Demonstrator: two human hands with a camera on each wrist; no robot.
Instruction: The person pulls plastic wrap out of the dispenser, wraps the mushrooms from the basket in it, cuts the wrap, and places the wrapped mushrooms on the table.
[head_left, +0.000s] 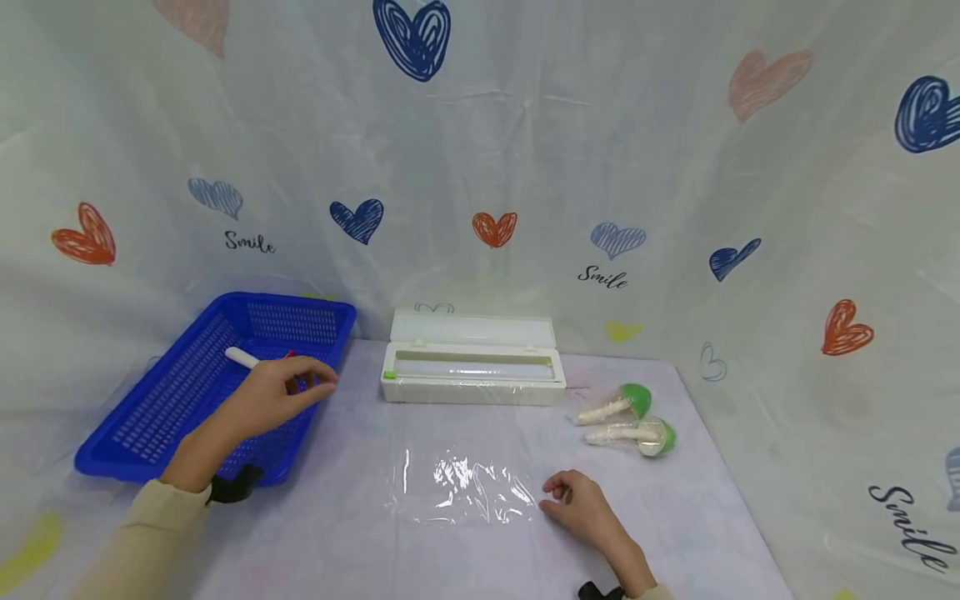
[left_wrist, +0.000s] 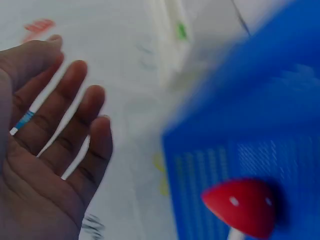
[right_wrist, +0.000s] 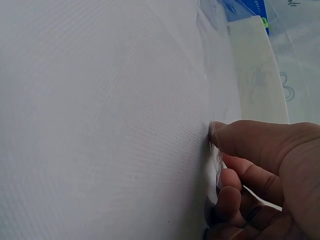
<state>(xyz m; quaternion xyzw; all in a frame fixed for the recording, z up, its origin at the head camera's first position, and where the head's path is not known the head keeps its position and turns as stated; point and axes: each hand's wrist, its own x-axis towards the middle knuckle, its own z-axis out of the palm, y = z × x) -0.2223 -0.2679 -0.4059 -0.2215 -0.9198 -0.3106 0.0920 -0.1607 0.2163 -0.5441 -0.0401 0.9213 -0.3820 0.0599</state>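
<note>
My left hand (head_left: 276, 395) hovers over the right side of the blue basket (head_left: 180, 350), fingers relaxed and holding nothing. Inside the basket, below that hand, lies a toy mushroom with a red cap (left_wrist: 245, 207) and a white stem (head_left: 242, 357). With thumb and fingertips, my right hand (head_left: 585, 510) pinches the right edge of a sheet of cling film (head_left: 465, 483). This clear sheet stretches over the tabletop in front of the white cling film dispenser (head_left: 474, 392), whose lid stands raised with a roll inside.
Two green-capped toy mushrooms (head_left: 636, 400), wrapped in clear film, lie at the right of the table (head_left: 322, 533). A green slider (head_left: 389, 375) sits at the dispenser's left end. White curtains (head_left: 480, 142) printed with hearts enclose the back and sides.
</note>
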